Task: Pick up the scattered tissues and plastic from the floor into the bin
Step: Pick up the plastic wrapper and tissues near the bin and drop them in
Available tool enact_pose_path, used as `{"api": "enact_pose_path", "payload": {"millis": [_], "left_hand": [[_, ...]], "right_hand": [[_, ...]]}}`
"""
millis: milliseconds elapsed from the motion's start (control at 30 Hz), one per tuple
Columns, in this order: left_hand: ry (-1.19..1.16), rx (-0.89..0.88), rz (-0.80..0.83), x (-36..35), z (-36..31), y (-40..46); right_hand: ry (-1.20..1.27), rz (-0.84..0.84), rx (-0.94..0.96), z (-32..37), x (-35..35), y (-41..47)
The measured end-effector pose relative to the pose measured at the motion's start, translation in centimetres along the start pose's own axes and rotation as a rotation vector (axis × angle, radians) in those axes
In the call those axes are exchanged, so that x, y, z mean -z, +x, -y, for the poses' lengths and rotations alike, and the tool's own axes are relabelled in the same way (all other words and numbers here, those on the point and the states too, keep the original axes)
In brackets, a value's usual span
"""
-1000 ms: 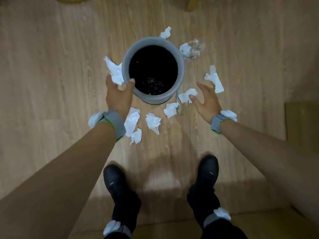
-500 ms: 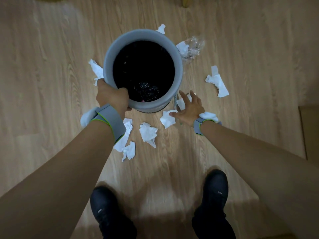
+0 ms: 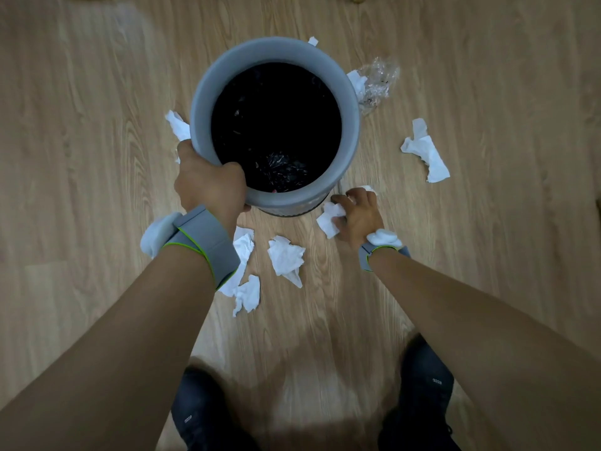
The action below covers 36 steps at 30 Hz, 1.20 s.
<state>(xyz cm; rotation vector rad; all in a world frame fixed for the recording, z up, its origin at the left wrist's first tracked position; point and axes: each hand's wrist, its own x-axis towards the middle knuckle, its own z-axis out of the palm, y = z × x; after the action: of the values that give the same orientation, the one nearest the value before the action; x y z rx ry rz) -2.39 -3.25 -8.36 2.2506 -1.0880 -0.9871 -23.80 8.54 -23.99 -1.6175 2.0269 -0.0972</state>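
A round grey bin (image 3: 201, 102) with a black liner stands on the wooden floor. My left hand (image 3: 208, 187) grips its near-left rim. Just right of the bin's base, my right hand (image 3: 359, 216) is closed on a crumpled white tissue (image 3: 330, 218) lying on the floor. Several more white tissues lie around the bin: one in front (image 3: 286, 258), two under my left wrist (image 3: 247, 292), one at the left (image 3: 177, 125), one at the right (image 3: 424, 151). Clear crumpled plastic (image 3: 379, 83) with a tissue beside it lies at the bin's far right.
My two black shoes (image 3: 426, 385) stand at the bottom of the view. Wooden floor (image 3: 81, 141) spreads on all sides. A small tissue scrap (image 3: 313, 41) peeks out behind the bin.
My left hand went from touching the bin to gripping its rim. My right hand moved in toward the bin's base and closed on a tissue. The camera came closer to the floor.
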Motion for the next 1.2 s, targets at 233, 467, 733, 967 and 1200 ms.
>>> {"api": "enact_pose_path", "payload": {"millis": [233, 467, 733, 967, 1200], "left_hand": [[0.011, -0.005, 0.000, 0.1, 0.0, -0.1], [0.034, 0.017, -0.009, 0.6, -1.4, -0.6], [0.119, 0.020, -0.054, 0.8, -1.9, -1.5], [0.138, 0.068, -0.036, 1.1, -2.8, -2.0], [0.152, 0.067, -0.026, 1.1, -2.7, -2.1]], "right_hand": [[0.277, 0.045, -0.315, -1.1, 1.5, 1.9], [0.645, -0.277, -0.483, -0.5, 8.2, 2.7], [0.982, -0.591, -0.312, 5.3, 20.9, 2.8], [0.840, -0.438, 0.131, 15.1, 22.0, 3.2], [0.351, 0.213, 0.284, 16.7, 18.8, 4.3]]}}
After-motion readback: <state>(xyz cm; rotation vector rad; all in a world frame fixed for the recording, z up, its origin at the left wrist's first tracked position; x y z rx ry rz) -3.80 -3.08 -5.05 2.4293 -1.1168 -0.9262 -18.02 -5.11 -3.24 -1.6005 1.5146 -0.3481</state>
